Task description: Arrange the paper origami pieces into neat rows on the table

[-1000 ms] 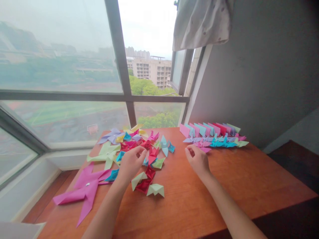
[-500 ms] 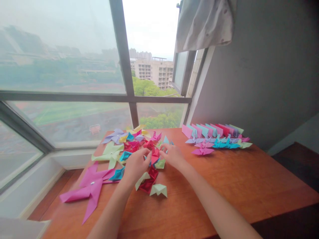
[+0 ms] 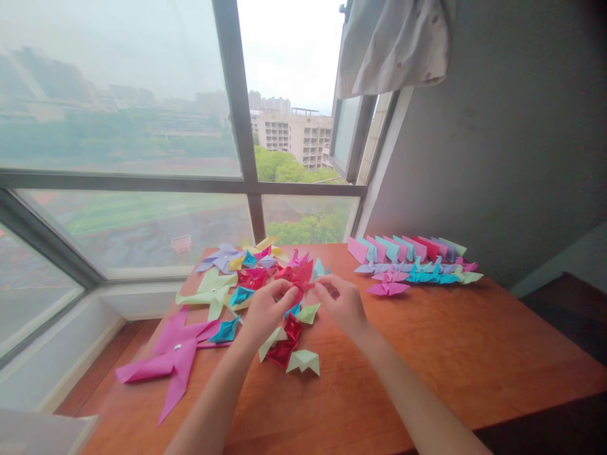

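Observation:
Between both hands, above the pile, is a red folded paper piece [image 3: 303,276] that looks like an origami crane. My left hand [image 3: 272,306] pinches its left side with thumb and fingertips. The fingertips of my right hand [image 3: 345,304] are closed on its right end. Below them lie dark red shiny folded papers [image 3: 284,349], a pale green folded paper [image 3: 304,361] and another green one [image 3: 309,313]. Blue folded papers [image 3: 224,330] lie left of my left hand. Part of the pile is hidden behind the hands.
A large pink pinwheel [image 3: 173,354] spreads over the table's left side, with a pale green pinwheel [image 3: 213,291] and a purple one [image 3: 222,258] beyond. At the back right, paper cranes [image 3: 387,289] sit before a row of folded cards [image 3: 393,248]. The wooden table [image 3: 455,360] meets the window.
My hands have lifted the red paper piece slightly from the pile. The right hand has shifted a little right, and its fingers now pinch the paper's end.

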The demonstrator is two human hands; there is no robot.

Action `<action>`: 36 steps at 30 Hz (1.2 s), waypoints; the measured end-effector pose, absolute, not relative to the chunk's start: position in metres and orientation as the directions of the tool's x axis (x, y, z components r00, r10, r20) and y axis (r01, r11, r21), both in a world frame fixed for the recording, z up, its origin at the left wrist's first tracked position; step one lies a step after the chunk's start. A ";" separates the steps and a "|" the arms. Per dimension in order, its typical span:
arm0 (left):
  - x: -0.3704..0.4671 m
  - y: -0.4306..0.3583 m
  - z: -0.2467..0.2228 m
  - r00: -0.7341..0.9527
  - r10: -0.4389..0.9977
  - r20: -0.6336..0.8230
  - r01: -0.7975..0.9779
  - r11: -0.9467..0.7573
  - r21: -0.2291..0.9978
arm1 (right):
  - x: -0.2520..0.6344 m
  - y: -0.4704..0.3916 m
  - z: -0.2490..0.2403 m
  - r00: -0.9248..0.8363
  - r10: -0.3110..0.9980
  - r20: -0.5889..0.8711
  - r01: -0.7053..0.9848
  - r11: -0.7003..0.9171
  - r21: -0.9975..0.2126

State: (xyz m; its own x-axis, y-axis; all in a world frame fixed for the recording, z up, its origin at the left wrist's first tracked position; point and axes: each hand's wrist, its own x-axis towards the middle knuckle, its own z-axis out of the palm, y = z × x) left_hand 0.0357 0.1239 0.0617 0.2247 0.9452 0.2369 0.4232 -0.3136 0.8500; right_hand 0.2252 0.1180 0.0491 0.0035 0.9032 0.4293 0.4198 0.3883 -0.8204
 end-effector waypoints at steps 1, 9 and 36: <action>0.037 0.124 0.060 0.227 0.947 0.227 0.389 -0.302 0.870 | 0.229 0.115 0.049 -0.024 0.913 0.407 0.379 0.385 -0.841; 0.050 0.117 0.052 0.356 0.917 0.181 0.354 -0.312 0.882 | 0.264 0.108 0.031 0.142 0.965 0.218 0.082 0.208 -0.975; 0.072 0.099 0.060 0.562 0.827 -0.027 0.037 0.007 0.999 | 0.268 0.092 0.007 -0.189 0.977 -0.102 -0.658 -0.203 -0.725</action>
